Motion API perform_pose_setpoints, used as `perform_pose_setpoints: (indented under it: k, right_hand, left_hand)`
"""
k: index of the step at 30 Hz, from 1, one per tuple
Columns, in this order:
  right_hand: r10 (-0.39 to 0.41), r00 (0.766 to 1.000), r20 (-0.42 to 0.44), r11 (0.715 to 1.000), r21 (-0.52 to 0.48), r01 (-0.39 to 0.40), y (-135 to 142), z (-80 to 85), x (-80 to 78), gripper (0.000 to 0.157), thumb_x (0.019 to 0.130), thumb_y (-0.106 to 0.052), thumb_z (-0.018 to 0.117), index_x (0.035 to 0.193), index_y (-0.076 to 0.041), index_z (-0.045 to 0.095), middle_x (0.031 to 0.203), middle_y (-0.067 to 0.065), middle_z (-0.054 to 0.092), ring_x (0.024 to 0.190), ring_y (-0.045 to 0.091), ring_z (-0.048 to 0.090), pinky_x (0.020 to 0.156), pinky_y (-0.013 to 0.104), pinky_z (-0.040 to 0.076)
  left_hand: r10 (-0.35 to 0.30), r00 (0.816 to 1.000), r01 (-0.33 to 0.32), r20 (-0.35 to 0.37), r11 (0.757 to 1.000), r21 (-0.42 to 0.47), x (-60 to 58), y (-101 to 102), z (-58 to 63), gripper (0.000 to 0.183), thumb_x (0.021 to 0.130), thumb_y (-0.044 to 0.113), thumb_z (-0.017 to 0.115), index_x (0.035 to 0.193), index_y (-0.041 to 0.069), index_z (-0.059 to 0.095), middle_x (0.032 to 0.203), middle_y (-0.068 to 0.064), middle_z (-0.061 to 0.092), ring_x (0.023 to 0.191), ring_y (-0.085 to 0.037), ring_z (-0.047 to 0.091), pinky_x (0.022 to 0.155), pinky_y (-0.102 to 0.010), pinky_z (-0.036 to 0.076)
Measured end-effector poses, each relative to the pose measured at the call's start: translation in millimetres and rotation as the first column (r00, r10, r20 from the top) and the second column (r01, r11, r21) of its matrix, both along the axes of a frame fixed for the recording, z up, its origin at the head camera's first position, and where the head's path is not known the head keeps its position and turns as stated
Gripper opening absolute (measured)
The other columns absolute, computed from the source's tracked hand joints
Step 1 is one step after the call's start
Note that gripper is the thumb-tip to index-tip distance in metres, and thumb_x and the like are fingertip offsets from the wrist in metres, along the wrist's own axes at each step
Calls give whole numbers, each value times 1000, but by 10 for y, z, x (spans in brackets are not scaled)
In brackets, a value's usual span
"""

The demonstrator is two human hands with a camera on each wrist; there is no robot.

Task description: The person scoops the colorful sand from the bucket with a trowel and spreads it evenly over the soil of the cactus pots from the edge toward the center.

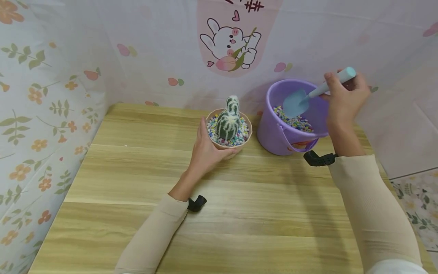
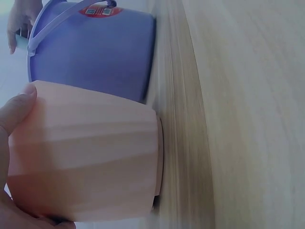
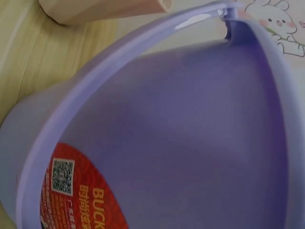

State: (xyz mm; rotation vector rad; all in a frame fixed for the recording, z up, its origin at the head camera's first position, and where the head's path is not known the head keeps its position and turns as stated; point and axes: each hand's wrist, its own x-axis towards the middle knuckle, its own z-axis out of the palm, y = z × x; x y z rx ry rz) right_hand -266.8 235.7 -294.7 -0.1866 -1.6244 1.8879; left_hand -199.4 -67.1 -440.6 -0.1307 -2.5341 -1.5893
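A small cactus (image 1: pixel 228 123) stands upright in a peach flower pot (image 2: pixel 86 152), with multicoloured pebbles (image 1: pixel 241 137) around its base. My left hand (image 1: pixel 207 152) holds the pot by its left and front sides, thumb near the rim. To the right stands a purple bucket (image 1: pixel 273 131) with more coloured pebbles (image 1: pixel 301 123) in the bottom. My right hand (image 1: pixel 347 97) grips the handle of a light blue toy shovel (image 1: pixel 295 104) above the bucket's right rim. The shovel's blade hangs inside the bucket, over the pebbles; whether it touches them I cannot tell.
Both pot and bucket stand near the back edge of a wooden table (image 1: pixel 137 182). A printed cloth (image 1: pixel 154 49) hangs behind it. The bucket's handle (image 3: pixel 90 76) hangs down at its front, over a red label (image 3: pixel 81 191).
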Motion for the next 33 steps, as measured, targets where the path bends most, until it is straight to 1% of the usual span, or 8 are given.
perform_pose_setpoints:
  k: [4,6,10,12,17,20,27,33]
  right_hand:
    - [28,999,23,1000,9,-28,-8,-6,-31,32,73,-12,86,96,-3,67,93,7,65,93,19,68,59,28,56]
    - [46,998,29,999,0,-46,-8,-18,-49,30,73,-10,85,96,-4,66,93,7,64,92,18,68,60,29,56]
    - [67,997,30,998,4,-67,-3,-56,-91,27,74,-5,83,94,-3,67,89,7,62,83,16,67,56,28,55]
    - [74,997,33,997,25,-75,-1,-80,-112,25,74,-4,83,93,-2,67,86,7,61,78,15,66,54,27,55]
    - [99,993,70,991,79,-105,5,-142,-144,24,75,-6,83,92,-1,68,83,5,62,74,13,66,53,23,54]
    - [104,990,98,990,90,-113,5,-175,-151,25,76,-8,83,94,-1,68,84,5,63,76,13,65,52,22,54]
    - [145,977,156,985,67,-157,11,-202,-166,29,77,-11,82,100,-1,68,91,3,64,85,13,64,56,23,56]
    - [197,965,173,968,118,-219,6,-230,-182,26,80,-12,80,102,-2,69,92,2,66,90,15,65,59,25,56]
  left_hand:
    - [14,1000,-14,-20,1000,-4,3,16,-11,135,61,49,90,157,14,1,162,-11,13,140,-35,31,108,-55,35]
    - [19,999,-20,-30,1000,-6,1,25,-22,135,61,50,90,157,15,1,161,-11,13,140,-35,33,107,-55,36]
    - [29,999,-29,-42,1000,-3,-2,43,-29,136,61,50,89,157,14,1,161,-13,14,141,-34,31,108,-53,36]
    - [32,999,-32,-43,999,-5,-5,51,-28,136,61,51,89,157,14,1,161,-13,14,142,-33,30,108,-52,35]
    - [35,998,-36,-42,999,-14,-8,56,-25,135,61,52,89,157,14,2,161,-11,14,141,-32,30,108,-52,36]
    - [33,999,-33,-40,999,-17,-11,55,-26,135,61,52,89,157,14,2,161,-11,14,141,-33,31,108,-52,36]
    - [28,999,-29,-40,999,-24,-15,56,-21,134,62,52,88,156,12,2,160,-12,15,141,-32,31,110,-50,35]
    - [34,999,-35,-35,999,-35,-9,58,-16,134,61,52,88,156,12,2,160,-13,15,140,-33,31,109,-51,35]
